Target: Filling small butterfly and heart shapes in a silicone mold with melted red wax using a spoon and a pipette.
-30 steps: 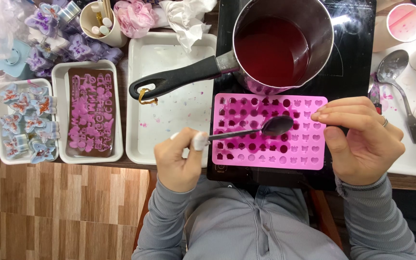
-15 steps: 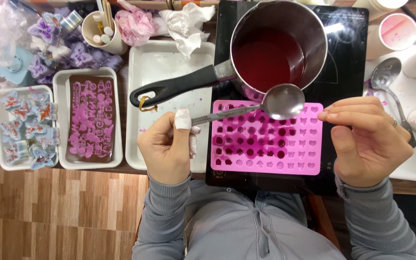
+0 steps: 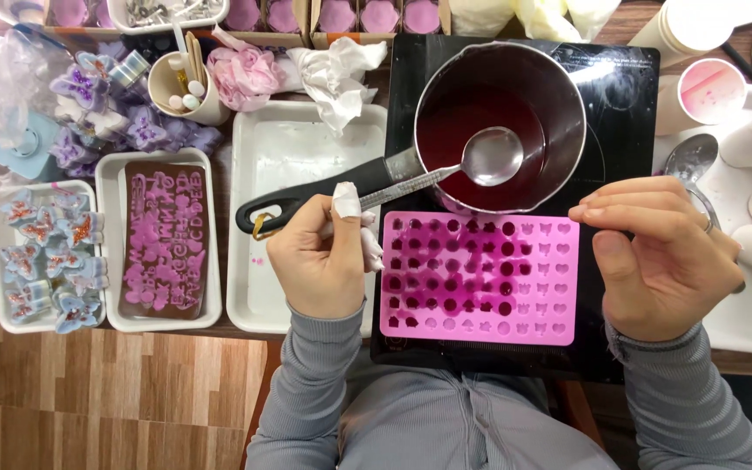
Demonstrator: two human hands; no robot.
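Where spoon [image 3: 491, 157] dips, saucepan [image 3: 500, 124] of red liquid [image 3: 454, 130].

Lighting the scene evenly and brightly from overhead, leaving only soft, short shadows under the left hand [image 3: 324, 261] and right hand [image 3: 663, 261]. Glinting off the metal spoon [image 3: 491, 158] bowl and the rim of the saucepan [image 3: 500, 122], with a faint white reflection showing on the glossy black cooktop [image 3: 620, 96]. Washing out the white tray [image 3: 306, 157] slightly. Staying sharp across the centre, softening a little toward the corners. Bending straight edges mildly at the frame borders. Showing no motion blur.
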